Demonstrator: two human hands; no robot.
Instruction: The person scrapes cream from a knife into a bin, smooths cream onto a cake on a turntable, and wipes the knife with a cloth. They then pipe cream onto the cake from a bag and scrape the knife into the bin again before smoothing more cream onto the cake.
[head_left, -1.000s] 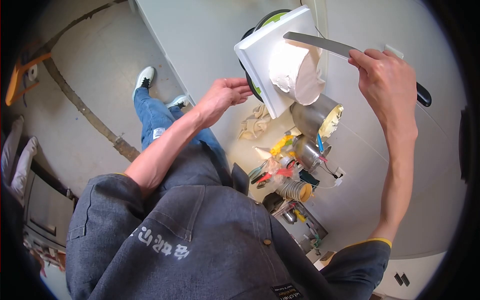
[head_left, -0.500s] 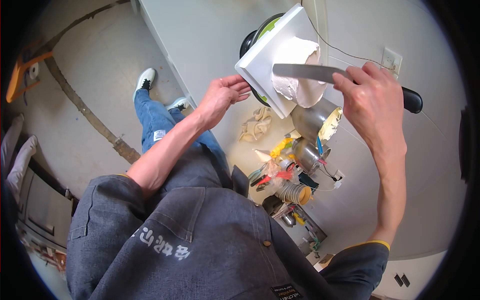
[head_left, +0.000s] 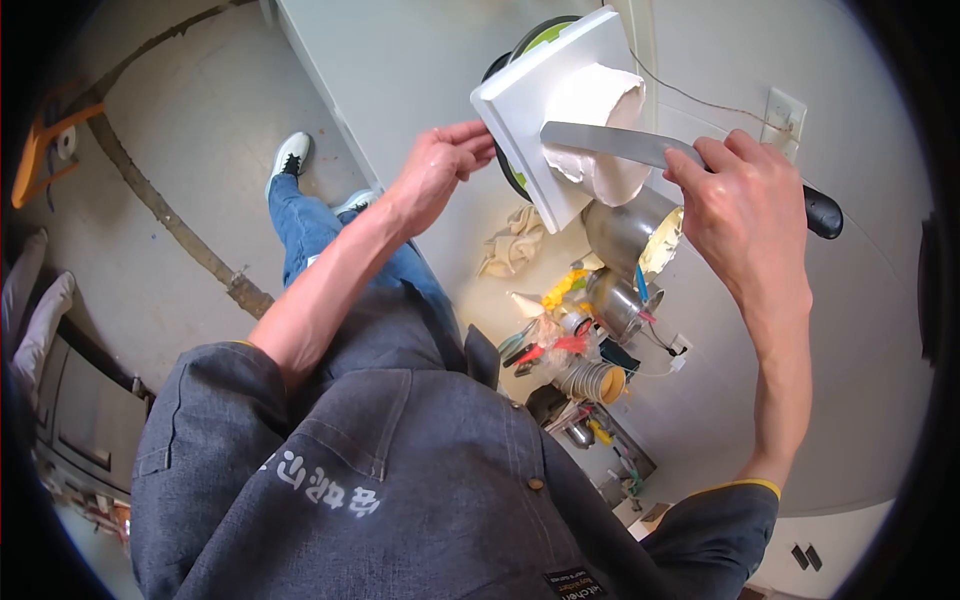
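Note:
A white square board (head_left: pixel 505 95) sits on a round black and green stand (head_left: pixel 545 38). On the board stands a cake covered in white cream (head_left: pixel 610 100), rough along its upper edge. My right hand (head_left: pixel 740 195) is closed round a long spatula (head_left: pixel 610 141) with a black handle, its blade lying against the cream. At the near-left edge of the board and stand is my left hand (head_left: pixel 445 165), its fingers stretched out and holding nothing.
Beside the board are a beige cloth (head_left: pixel 512 243), a metal bowl (head_left: pixel 620 232) with cream at its rim and a metal jug (head_left: pixel 612 300). Piping bags, tools and stacked cake rings (head_left: pixel 595 382) lie nearer. A wall socket (head_left: pixel 784 115) with a cord is at the right.
The board has turned slightly on its stand. The spatula blade has tilted a little and remains against the cream; my left hand has shifted slightly left.

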